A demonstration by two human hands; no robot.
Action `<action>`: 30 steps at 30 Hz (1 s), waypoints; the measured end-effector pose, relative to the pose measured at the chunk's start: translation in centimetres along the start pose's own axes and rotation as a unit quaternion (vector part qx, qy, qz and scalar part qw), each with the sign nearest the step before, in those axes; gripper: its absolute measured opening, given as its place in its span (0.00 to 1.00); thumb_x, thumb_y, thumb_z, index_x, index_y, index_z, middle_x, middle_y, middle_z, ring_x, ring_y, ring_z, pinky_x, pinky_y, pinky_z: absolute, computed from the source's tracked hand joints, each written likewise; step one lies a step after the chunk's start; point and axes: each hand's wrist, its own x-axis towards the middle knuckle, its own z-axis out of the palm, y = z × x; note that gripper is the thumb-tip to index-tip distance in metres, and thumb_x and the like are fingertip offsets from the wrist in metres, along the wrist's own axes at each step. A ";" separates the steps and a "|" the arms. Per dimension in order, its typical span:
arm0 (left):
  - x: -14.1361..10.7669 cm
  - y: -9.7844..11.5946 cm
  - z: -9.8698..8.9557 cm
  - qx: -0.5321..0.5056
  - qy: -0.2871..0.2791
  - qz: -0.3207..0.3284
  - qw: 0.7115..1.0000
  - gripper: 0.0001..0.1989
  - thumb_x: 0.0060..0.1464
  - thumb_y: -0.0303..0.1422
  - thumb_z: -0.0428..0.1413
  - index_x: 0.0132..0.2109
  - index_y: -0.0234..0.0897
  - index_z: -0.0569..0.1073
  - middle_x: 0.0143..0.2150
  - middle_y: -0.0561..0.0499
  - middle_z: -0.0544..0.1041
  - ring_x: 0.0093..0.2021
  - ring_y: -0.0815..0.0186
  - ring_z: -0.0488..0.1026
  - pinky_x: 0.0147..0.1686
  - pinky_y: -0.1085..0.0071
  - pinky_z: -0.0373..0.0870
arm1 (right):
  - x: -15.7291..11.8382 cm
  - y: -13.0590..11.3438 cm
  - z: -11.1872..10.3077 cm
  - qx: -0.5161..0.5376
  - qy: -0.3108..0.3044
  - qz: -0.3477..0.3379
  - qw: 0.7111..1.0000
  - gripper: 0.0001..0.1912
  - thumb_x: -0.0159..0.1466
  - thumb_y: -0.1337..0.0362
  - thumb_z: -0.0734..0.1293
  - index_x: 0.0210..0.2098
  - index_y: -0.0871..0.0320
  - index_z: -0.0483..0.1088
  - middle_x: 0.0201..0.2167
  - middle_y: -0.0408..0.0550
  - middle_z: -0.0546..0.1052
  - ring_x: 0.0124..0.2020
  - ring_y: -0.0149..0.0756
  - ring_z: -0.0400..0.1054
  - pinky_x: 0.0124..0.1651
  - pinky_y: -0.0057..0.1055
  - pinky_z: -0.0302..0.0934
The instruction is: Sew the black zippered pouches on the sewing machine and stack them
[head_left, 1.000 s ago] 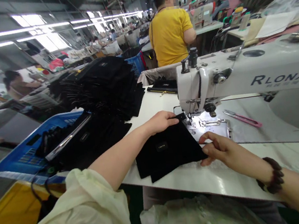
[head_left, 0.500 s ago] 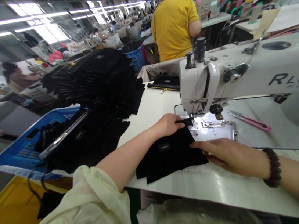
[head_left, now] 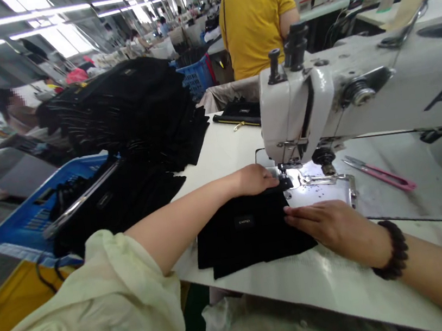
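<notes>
A black fabric piece [head_left: 252,243] with a small lettered label [head_left: 244,221] lies flat on the sewing table, its upper right edge close to the needle. My left hand [head_left: 256,178] is closed on the top edge of this fabric, thumb and fingers pinching it beside the presser foot [head_left: 282,170]. A short black tab [head_left: 286,183] pokes out under the foot, just past my fingertips. My right hand [head_left: 332,224] lies open and flat, its outstretched fingertips touching the fabric's right edge. The white sewing machine head [head_left: 291,112] stands over both.
Pink-handled thread snips [head_left: 382,173] lie right of the needle plate. Behind the fabric sits a black zippered pouch [head_left: 238,112]. To the left rise a large stack of black pieces [head_left: 123,113] and a blue crate [head_left: 12,230]. A person in a yellow shirt [head_left: 254,24] stands beyond the machine.
My left hand has shifted with the fabric toward the needle, and the tab now sits at the presser foot. My right fingers have straightened along the fabric's edge. The view has shifted slightly.
</notes>
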 end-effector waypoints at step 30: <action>-1.1 -0.3 4.1 -0.003 0.209 -0.095 0.973 0.13 0.55 0.36 0.45 0.35 0.35 0.72 0.32 0.48 0.75 0.35 0.62 0.72 0.34 0.70 0.65 | -0.1 0.5 0.3 -0.011 0.022 0.010 1.000 0.18 0.59 0.77 0.52 0.42 0.64 0.68 0.42 0.54 0.73 0.36 0.34 0.70 0.35 0.30 0.66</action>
